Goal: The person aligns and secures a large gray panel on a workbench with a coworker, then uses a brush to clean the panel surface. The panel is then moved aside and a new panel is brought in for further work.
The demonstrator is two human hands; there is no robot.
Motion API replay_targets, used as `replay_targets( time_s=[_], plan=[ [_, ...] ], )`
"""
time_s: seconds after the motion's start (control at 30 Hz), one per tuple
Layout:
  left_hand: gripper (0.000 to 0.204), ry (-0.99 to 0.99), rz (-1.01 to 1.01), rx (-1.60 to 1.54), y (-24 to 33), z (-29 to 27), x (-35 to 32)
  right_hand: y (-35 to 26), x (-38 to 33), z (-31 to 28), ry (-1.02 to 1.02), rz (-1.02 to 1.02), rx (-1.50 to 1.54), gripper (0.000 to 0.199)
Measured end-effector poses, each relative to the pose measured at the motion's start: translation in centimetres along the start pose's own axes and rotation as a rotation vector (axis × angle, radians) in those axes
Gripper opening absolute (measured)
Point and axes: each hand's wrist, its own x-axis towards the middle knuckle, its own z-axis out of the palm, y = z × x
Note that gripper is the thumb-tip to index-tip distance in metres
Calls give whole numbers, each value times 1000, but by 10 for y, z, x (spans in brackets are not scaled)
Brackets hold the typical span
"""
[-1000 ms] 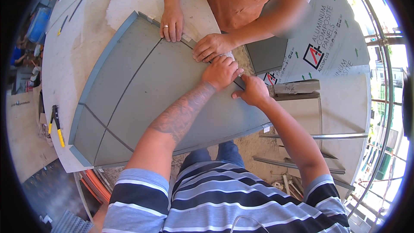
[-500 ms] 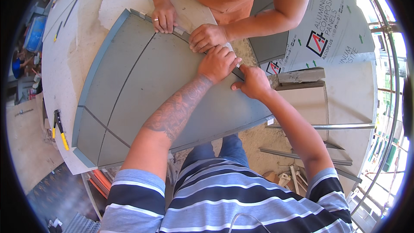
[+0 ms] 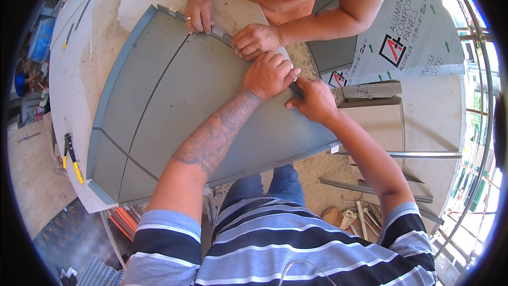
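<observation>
Left hand (image 3: 269, 76) fisted, pressing grey curved panel (image 3: 185, 106) at its 1 o'clock edge; right hand (image 3: 313, 99) touching beside, pinching something dark. Co-worker's hands (image 3: 254, 41) at 12.

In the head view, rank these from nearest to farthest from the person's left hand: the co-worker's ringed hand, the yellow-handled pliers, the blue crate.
From the left hand:
1. Co-worker's ringed hand, up-left on the grey panel's top edge.
2. Yellow-handled pliers, far left on the white bench.
3. Blue crate, beyond the bench's left edge.
</observation>
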Motion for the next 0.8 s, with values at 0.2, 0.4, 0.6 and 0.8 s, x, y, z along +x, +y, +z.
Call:
replay_targets(
  time_s=[0.2, 0.4, 0.6, 0.8],
  plan=[
    [31, 45, -3, 0, 4, 5, -1, 9, -3, 4, 12, -32, -21, 47],
    [29, 72, 13, 32, -1, 4, -7, -8, 7, -12, -123, -52, -153, 56],
    [29, 76, 28, 26, -2, 7, -4, -11, 24, -14, -222, -31, -272, 66],
    [35, 165, 52, 74, -2, 8, -12, -15, 19, -6, -179, 30, -229, 64]
  ],
)
